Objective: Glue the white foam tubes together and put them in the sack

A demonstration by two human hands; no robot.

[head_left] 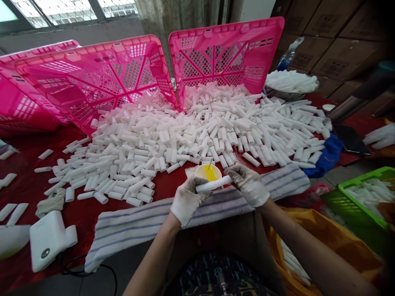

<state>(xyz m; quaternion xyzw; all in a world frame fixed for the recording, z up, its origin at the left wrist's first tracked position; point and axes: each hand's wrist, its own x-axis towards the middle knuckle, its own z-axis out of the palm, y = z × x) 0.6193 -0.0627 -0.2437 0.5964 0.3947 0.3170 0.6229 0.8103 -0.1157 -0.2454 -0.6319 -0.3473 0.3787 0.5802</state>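
Observation:
A white tube (213,184) lies level between my gloved hands above the table's front edge. My left hand (189,200) has its fingers wrapped round the tube's left end. With its fingertips, my right hand (249,183) grips the right end. Just behind the tube sits a small white cup (200,170) of yellow liquid with a thin stick standing in it. A striped towel (132,226) lies along the front edge beneath my hands. Beyond the cup spreads a large heap of white tubes (185,131).
Pink baskets (225,28) lean behind the heap. A metal bowl (286,94) of white pieces stands at the back right. At the left front is a white device (47,240) with a cable. An orange bag (327,230) and green basket (348,197) are at the right.

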